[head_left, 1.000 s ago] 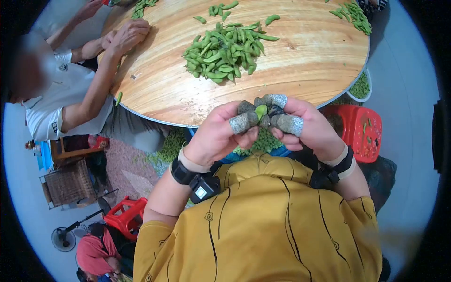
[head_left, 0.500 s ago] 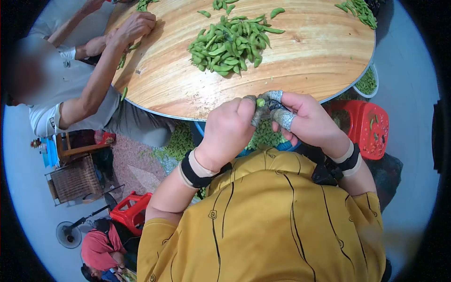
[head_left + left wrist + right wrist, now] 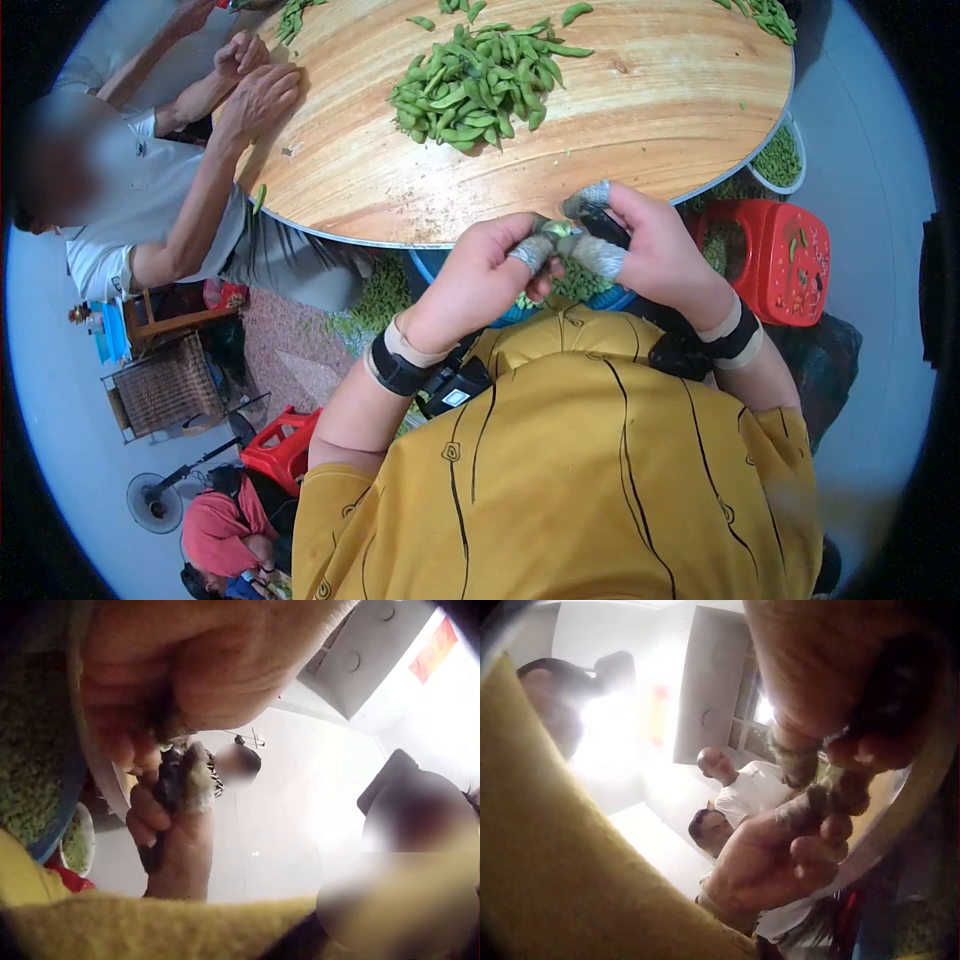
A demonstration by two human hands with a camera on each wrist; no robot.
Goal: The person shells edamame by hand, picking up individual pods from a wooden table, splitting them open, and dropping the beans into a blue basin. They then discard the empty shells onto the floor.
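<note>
Above the near edge of the table, both hands meet at a small green soybean pod (image 3: pixel 562 229). My left hand (image 3: pixel 472 272) pinches it between thumb and index finger. From the other side, my right hand (image 3: pixel 662 248) brings its thumb against the pod, its index finger raised apart. Greyish tape (image 3: pixel 532 252) wraps fingertips on both hands, and a dark wrapping (image 3: pixel 171 778) covers another right finger. Fingers cover much of the pod. Below the hands, shelled green beans (image 3: pixel 580 284) lie in a blue basin (image 3: pixel 426 262).
A pile of soybean pods (image 3: pixel 470 92) lies on the round wooden table (image 3: pixel 640 120). At right are a red stool (image 3: pixel 795 265) with scraps on it and a white tub (image 3: pixel 797 165) of beans. Another person (image 3: pixel 185 190) sits at the left.
The left hand turned knuckles-up midway and has turned back. The right index finger has lifted away from the thumb. The pod remains between the hands.
</note>
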